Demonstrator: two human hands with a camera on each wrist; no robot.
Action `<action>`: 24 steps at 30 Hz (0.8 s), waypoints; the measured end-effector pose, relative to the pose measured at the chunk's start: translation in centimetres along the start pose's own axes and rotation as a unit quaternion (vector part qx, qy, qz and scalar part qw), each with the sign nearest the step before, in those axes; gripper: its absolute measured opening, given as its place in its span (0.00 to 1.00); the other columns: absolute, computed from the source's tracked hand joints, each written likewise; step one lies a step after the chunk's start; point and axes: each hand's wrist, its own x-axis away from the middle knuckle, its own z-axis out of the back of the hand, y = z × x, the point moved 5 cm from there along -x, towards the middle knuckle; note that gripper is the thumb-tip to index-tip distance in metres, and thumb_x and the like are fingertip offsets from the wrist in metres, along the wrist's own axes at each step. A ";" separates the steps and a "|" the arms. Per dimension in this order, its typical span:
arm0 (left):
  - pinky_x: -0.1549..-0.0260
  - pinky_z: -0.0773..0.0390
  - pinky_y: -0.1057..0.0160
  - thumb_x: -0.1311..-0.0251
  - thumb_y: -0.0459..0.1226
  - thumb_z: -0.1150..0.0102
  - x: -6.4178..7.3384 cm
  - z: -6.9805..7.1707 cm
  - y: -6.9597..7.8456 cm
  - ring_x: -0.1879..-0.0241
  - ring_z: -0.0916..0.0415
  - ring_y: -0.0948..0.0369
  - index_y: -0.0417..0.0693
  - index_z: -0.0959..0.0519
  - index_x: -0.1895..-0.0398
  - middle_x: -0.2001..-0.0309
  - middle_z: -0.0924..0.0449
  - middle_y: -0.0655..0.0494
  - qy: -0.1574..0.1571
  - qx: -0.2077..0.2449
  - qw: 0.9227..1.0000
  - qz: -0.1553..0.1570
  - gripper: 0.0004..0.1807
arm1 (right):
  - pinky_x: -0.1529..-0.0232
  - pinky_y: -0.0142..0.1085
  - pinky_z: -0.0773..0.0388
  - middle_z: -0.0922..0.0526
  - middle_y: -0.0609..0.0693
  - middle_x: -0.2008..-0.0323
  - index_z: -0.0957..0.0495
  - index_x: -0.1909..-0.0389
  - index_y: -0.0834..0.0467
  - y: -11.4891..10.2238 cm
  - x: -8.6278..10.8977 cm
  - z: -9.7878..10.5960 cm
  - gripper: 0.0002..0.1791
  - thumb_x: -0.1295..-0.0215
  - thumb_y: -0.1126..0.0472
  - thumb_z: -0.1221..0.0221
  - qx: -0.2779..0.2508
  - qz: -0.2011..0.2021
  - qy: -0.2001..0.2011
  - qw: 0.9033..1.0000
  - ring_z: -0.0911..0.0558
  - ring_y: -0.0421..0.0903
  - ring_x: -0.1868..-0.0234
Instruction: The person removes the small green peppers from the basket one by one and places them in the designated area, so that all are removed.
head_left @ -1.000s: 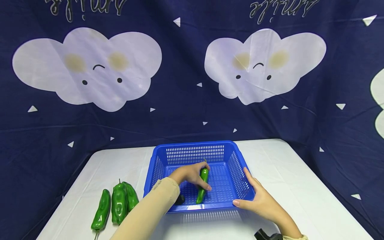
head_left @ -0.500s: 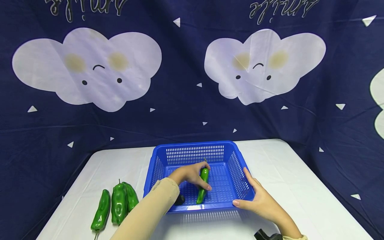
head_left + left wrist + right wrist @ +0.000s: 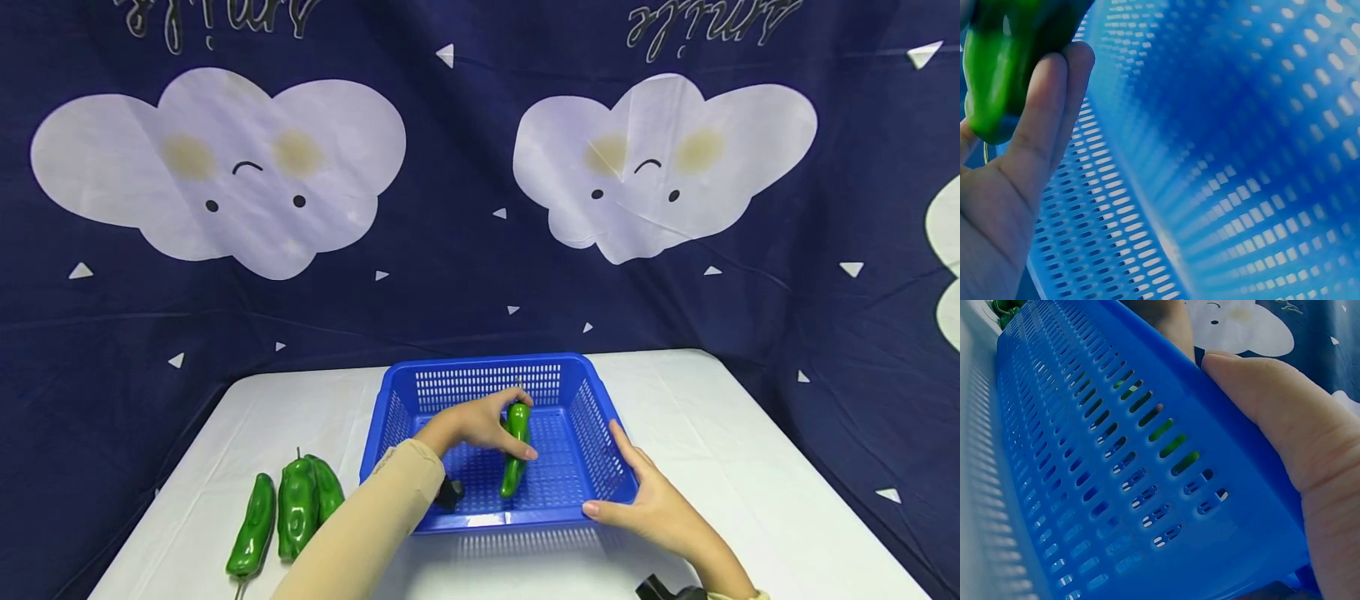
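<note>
My left hand [image 3: 480,423] is inside the blue plastic basket [image 3: 480,361], holding a long green pepper [image 3: 513,479] between thumb and fingers. The pepper's stem points toward the basket's back wall. In the left wrist view, the fingers press along the side of the glossy pepper [image 3: 991,75], whose upper part runs out of frame. My right hand [image 3: 660,508] holds the basket at its front right corner, thumb on the front rim and fingers along the right side. Seen from the right wrist, the thumb lies over the rim, and green shows through the slots of the basket wall [image 3: 1235,550].
Left of the basket on the white table [image 3: 750,467] lie a green pepper [image 3: 253,525] and two more side by side, a wide pepper [image 3: 297,508] and a slimmer pepper [image 3: 326,487]. A dark blue curtain [image 3: 457,167] with clouds hangs behind the table.
My left hand has moved up and slightly right within the basket, raising the pepper with it. My right hand keeps its place on the corner.
</note>
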 end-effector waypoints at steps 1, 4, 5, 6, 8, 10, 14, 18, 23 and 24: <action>0.55 0.21 0.60 0.52 0.42 0.22 0.2 0.3 0.3 0.59 0.23 0.58 0.59 0.32 0.39 0.56 0.24 0.51 0.001 0.002 1.000 -0.005 0.37 | 0.34 0.72 0.45 0.55 0.70 0.24 0.63 0.20 0.47 0.0 0.0 0.0 0.64 0.47 0.52 0.27 0.000 0.001 -0.001 1.000 0.49 0.73 0.26; 0.51 0.22 0.58 0.51 0.43 0.23 0.9 1.2 1.1 0.57 0.22 0.57 0.59 0.33 0.38 0.55 0.24 0.50 0.003 0.008 1.000 -0.020 0.38 | 0.34 0.71 0.45 0.55 0.70 0.24 0.63 0.20 0.47 -0.2 -0.1 -0.1 0.64 0.47 0.52 0.27 0.000 0.001 -0.003 1.000 0.48 0.72 0.26; 0.50 0.22 0.57 0.51 0.43 0.23 1.2 1.5 1.3 0.57 0.22 0.57 0.59 0.34 0.37 0.55 0.23 0.50 0.005 0.009 1.000 -0.024 0.38 | 0.34 0.71 0.45 0.55 0.70 0.24 0.63 0.20 0.47 -0.2 -0.1 0.0 0.64 0.47 0.52 0.27 0.000 0.001 -0.003 1.000 0.48 0.72 0.26; 0.49 0.22 0.57 0.51 0.43 0.23 1.5 1.9 1.5 0.57 0.21 0.57 0.59 0.34 0.37 0.55 0.23 0.50 0.006 0.012 1.000 -0.027 0.39 | 0.34 0.71 0.44 0.54 0.70 0.25 0.63 0.20 0.47 -0.2 -0.2 0.0 0.64 0.47 0.52 0.27 0.001 0.001 -0.003 1.000 0.48 0.72 0.26; 0.47 0.22 0.56 0.50 0.44 0.23 2.2 2.6 1.8 0.56 0.20 0.57 0.60 0.35 0.35 0.54 0.22 0.49 0.009 0.014 0.999 -0.031 0.40 | 0.35 0.72 0.44 0.54 0.70 0.25 0.63 0.20 0.46 -0.3 -0.2 0.0 0.64 0.48 0.52 0.27 0.002 0.001 -0.004 1.000 0.47 0.73 0.26; 0.47 0.22 0.56 0.50 0.44 0.24 2.9 3.3 1.9 0.56 0.20 0.57 0.61 0.36 0.34 0.54 0.22 0.49 0.014 0.013 0.999 -0.035 0.40 | 0.35 0.71 0.44 0.54 0.70 0.25 0.63 0.20 0.46 -0.3 -0.2 0.1 0.64 0.48 0.53 0.27 0.003 0.004 -0.003 1.000 0.48 0.73 0.26; 0.47 0.21 0.54 0.49 0.45 0.24 4.4 4.6 1.7 0.57 0.19 0.56 0.63 0.37 0.33 0.55 0.20 0.48 0.024 0.021 0.999 -0.036 0.41 | 0.34 0.72 0.48 0.57 0.70 0.24 0.63 0.20 0.46 -0.1 -0.2 0.1 0.64 0.48 0.54 0.27 0.004 0.017 -0.001 1.000 0.51 0.74 0.25; 0.49 0.21 0.55 0.49 0.45 0.24 6.2 6.0 1.5 0.58 0.19 0.55 0.64 0.38 0.32 0.56 0.20 0.46 0.041 0.026 0.998 -0.033 0.42 | 0.35 0.74 0.51 0.59 0.69 0.23 0.63 0.20 0.46 0.0 -0.2 0.1 0.64 0.48 0.55 0.27 0.004 0.023 -0.002 1.000 0.55 0.74 0.25; 0.56 0.21 0.57 0.48 0.44 0.25 8.6 7.9 0.8 0.62 0.21 0.55 0.62 0.39 0.30 0.59 0.20 0.46 0.068 0.030 0.997 -0.034 0.43 | 0.35 0.75 0.53 0.60 0.68 0.22 0.64 0.20 0.44 0.1 0.0 0.1 0.64 0.47 0.53 0.27 0.009 0.015 -0.004 1.000 0.56 0.73 0.24; 0.56 0.21 0.57 0.47 0.44 0.25 9.2 8.2 0.5 0.62 0.21 0.55 0.62 0.40 0.30 0.60 0.20 0.46 0.072 0.032 0.996 -0.032 0.43 | 0.35 0.75 0.53 0.60 0.68 0.22 0.64 0.20 0.43 0.1 0.0 0.1 0.64 0.47 0.52 0.27 0.009 0.013 -0.005 1.000 0.56 0.73 0.24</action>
